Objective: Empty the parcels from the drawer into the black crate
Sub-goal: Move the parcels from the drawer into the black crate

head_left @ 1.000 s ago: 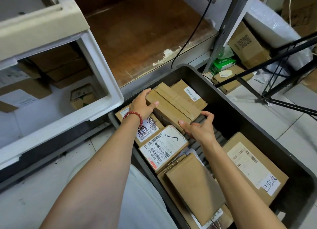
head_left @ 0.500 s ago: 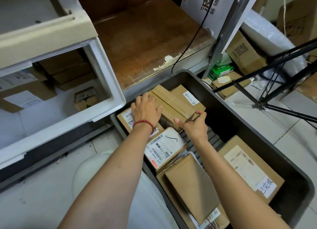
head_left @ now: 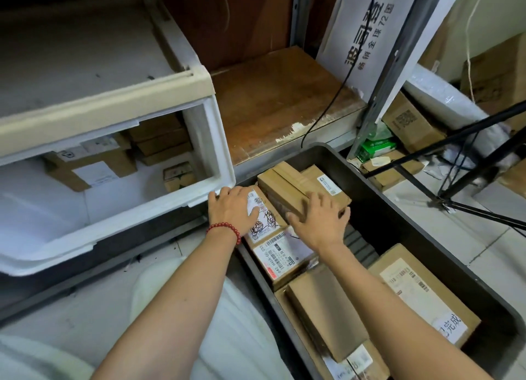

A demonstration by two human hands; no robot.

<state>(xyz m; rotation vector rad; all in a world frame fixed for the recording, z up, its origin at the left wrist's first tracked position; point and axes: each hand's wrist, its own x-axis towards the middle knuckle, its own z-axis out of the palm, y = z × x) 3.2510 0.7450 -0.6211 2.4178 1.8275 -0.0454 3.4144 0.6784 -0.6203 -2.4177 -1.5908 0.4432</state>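
Right hand (head_left: 318,221) lies flat, fingers spread, on taped parcel (head_left: 284,186), centre of frame | left hand (head_left: 233,211) flat on scribbled parcel (head_left: 264,223) | both parcels inside black crate (head_left: 378,214) | drawer (head_left: 219,152), upper left, holds more parcels (head_left: 94,163) | I would press the boxes level, then reach left.

A left hand (head_left: 233,212) lay flat on a labelled parcel (head_left: 263,223) and a right hand (head_left: 320,223) on a taped parcel (head_left: 284,184) inside the black crate (head_left: 380,211), beside a white drawer (head_left: 217,140) holding more boxes (head_left: 91,164).
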